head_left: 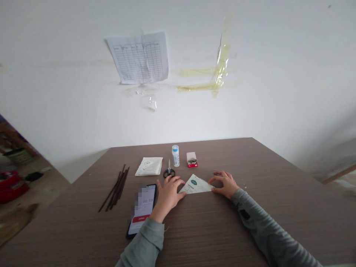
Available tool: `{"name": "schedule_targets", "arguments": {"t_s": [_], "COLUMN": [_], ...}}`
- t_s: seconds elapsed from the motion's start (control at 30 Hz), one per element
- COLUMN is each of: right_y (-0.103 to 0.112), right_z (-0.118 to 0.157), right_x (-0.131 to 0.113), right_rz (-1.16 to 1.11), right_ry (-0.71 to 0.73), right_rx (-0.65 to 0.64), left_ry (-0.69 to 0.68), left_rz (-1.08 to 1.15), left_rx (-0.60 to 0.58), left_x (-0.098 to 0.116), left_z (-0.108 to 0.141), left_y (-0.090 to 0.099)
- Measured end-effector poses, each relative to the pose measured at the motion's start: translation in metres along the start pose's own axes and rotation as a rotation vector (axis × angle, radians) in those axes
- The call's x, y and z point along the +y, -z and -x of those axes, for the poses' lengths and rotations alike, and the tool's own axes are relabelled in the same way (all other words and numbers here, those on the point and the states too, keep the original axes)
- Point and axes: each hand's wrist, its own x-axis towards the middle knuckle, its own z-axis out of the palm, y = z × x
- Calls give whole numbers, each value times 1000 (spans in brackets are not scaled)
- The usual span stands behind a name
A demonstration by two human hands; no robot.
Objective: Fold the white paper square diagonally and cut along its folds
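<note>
Along the brown table (211,233), bare wood lies in front of the triangle of paper, giving both hands room to work flat. The left hand (169,193) and the right hand (226,184) frame the paper. Each grip is part-curled, thumb and forefinger a little apart at a side corner; whether either truly pinches the paper or only presses it, I cannot tell.

The phone (142,207) lies just beside the left wrist, so that arm is best kept from sweeping outward. Farther left, the dark sticks (120,185) fan loosely; behind the phone lies the pale packet (149,166), well clear of the paper.

The triangle of paper (194,187) rests between the hands, its printed side up and one point toward the wall. It looks folded and thin, so light, even pressure should suit it: hold both corners level, line up the edges, then run a fingertip outward along the crease. The scissors (169,172) sit close beyond the left fingers, which should stay low and short in reach. Behind stand the small bottle (175,156) and the open red box (193,165), easily knocked.
</note>
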Motion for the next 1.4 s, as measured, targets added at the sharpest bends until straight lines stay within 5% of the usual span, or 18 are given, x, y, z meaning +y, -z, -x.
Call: {"name": "schedule_targets", "arguments": {"t_s": [0.53,0.7,0.97,1.4], "right_y": [7,-7,-26,-25], "right_z": [2,-11,-12,-10], "right_x": [12,12,10,0], "right_rz": [-29,21,4,-24], "right_ry": [82,-1,113,182], "right_rx": [-1,-16,27,21], "left_ry": [27,32,-10,5], "left_rz": [-13,-10,21,32], "left_rx": [77,91,124,94], "left_x": [-37,-31,-18,-6], "left_z": [6,8,10,11], "left_y": [-1,-4,-11,-9]}}
